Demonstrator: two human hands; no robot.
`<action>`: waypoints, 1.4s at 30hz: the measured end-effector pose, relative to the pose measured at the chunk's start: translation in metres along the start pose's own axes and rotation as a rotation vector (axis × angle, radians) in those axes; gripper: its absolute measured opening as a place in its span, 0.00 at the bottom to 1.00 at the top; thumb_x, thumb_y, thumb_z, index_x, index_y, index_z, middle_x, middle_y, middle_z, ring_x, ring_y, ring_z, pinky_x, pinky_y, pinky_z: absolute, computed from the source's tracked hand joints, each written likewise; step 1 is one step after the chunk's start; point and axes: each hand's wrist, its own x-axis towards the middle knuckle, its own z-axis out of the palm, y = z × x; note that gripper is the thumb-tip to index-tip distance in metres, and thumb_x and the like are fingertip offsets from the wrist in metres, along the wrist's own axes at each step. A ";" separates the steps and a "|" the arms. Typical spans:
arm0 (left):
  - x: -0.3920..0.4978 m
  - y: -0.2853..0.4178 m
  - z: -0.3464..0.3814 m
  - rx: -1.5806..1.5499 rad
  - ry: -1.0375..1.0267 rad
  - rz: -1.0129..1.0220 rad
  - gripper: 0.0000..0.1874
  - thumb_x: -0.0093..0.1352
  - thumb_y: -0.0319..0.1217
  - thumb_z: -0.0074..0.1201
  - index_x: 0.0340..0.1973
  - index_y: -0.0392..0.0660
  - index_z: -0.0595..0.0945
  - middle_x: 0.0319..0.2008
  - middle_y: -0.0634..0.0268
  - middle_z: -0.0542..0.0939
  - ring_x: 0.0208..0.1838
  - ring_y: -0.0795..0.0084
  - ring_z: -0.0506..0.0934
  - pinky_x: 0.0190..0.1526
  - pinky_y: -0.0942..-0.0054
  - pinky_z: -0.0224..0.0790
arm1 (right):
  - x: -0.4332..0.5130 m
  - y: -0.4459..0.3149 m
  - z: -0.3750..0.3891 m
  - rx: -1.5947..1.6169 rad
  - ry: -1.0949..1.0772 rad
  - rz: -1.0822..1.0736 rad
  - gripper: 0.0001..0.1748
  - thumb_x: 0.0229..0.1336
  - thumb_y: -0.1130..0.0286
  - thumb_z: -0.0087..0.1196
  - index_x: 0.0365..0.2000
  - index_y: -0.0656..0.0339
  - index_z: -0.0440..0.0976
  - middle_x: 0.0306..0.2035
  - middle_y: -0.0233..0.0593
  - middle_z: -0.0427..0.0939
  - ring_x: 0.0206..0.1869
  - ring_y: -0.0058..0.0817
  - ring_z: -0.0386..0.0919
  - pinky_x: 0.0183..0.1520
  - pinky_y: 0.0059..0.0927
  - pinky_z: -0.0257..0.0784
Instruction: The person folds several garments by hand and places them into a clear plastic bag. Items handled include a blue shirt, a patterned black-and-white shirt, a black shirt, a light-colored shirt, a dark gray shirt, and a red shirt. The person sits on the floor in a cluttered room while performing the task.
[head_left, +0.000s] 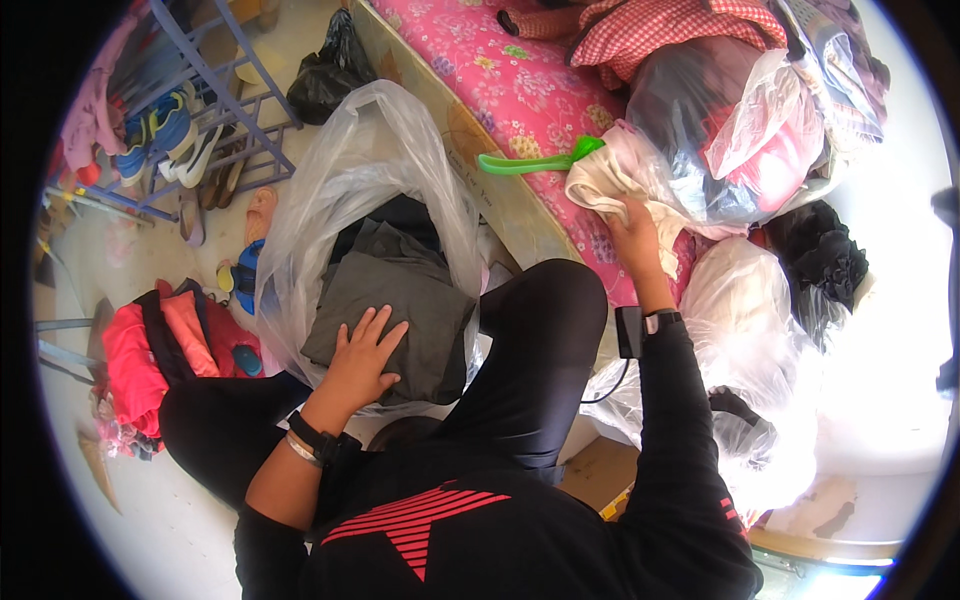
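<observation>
My left hand (361, 373) lies flat, fingers spread, on a folded dark grey garment (397, 292). That garment rests on black cloth (409, 217) in the mouth of a large clear plastic bag (289, 277) between my knees. Over the bed's edge, my right hand (636, 238) grips a cream cloth (600, 180), its fingers partly hidden by the folds. Just beyond the cloth, a bright green plastic handle (525, 163) lies on the pink floral mattress (480, 75).
Stuffed plastic bags (675, 127) and a red checked garment (675, 34) crowd the bed. A white plastic bag (739, 300) stands at right. Left are a metal shoe rack (259, 139), red clothes (139, 337) and loose sandals (260, 214). A black plastic bag (322, 82) sits beside the bed.
</observation>
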 end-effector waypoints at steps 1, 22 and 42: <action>0.001 0.000 0.000 0.005 -0.017 -0.018 0.43 0.55 0.33 0.68 0.66 0.54 0.65 0.71 0.56 0.56 0.74 0.52 0.53 0.66 0.36 0.50 | 0.002 0.003 -0.009 -0.070 0.058 0.010 0.17 0.58 0.66 0.55 0.43 0.67 0.73 0.40 0.54 0.76 0.47 0.51 0.73 0.52 0.43 0.67; -0.004 0.007 0.021 0.112 -0.063 -0.047 0.49 0.55 0.35 0.69 0.69 0.54 0.60 0.74 0.56 0.48 0.76 0.51 0.47 0.63 0.30 0.51 | 0.030 -0.239 0.082 1.055 -0.011 0.038 0.19 0.60 0.80 0.52 0.53 0.63 0.71 0.43 0.35 0.79 0.44 0.21 0.76 0.49 0.25 0.72; -0.008 -0.012 0.025 0.073 -0.021 -0.020 0.48 0.57 0.40 0.67 0.70 0.55 0.58 0.74 0.56 0.48 0.75 0.50 0.48 0.61 0.28 0.54 | -0.032 -0.187 0.271 0.038 -0.863 -0.077 0.26 0.63 0.62 0.48 0.60 0.56 0.66 0.50 0.60 0.75 0.54 0.53 0.74 0.56 0.46 0.69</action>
